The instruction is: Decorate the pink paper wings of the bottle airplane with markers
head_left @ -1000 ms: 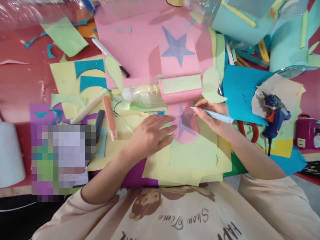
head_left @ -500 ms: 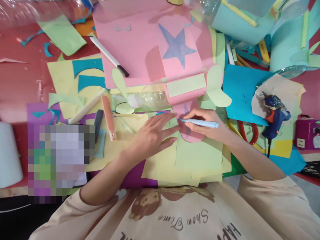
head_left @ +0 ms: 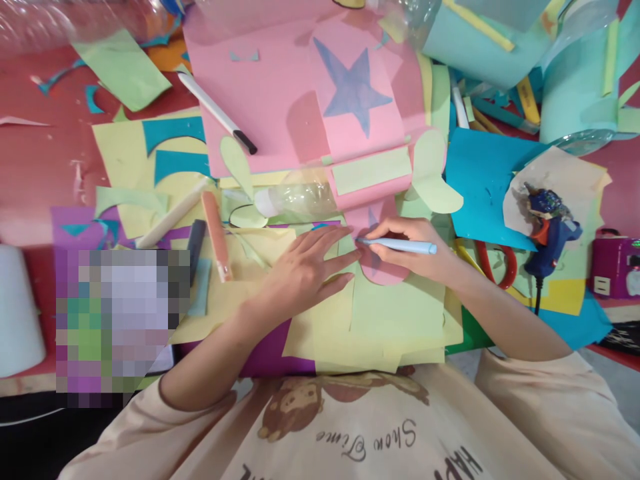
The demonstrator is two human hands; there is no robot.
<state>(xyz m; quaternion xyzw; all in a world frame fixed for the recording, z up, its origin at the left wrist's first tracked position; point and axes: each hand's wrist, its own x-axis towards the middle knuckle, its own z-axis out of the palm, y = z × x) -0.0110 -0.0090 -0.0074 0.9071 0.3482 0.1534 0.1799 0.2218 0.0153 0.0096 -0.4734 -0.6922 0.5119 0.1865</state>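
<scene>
In my right hand (head_left: pixel 417 247) is a light blue marker (head_left: pixel 400 246), its tip down at the left edge of a rounded pink paper piece (head_left: pixel 387 275). My left hand (head_left: pixel 313 263) lies flat with fingers stretched over pale yellow and light green paper (head_left: pixel 395 320); its fingertips come close to the marker tip. The pink piece is partly hidden under my right hand. Just beyond, a clear plastic bottle (head_left: pixel 303 193) with a white cap lies on its side, wrapped in pink paper with a pale green strip (head_left: pixel 373 171). A purple-blue star (head_left: pixel 355 87) is on the pink paper above it.
A blue glue gun (head_left: pixel 547 250) rests at the right near red-handled scissors (head_left: pixel 505 267). A white pen with a black cap (head_left: pixel 220 113), an orange marker (head_left: pixel 217 237) and cut paper scraps lie at the left. A turquoise-wrapped bottle (head_left: pixel 580 87) stands at the back right.
Both hands and the marker stay almost in the same place. The view has shifted very slightly.
</scene>
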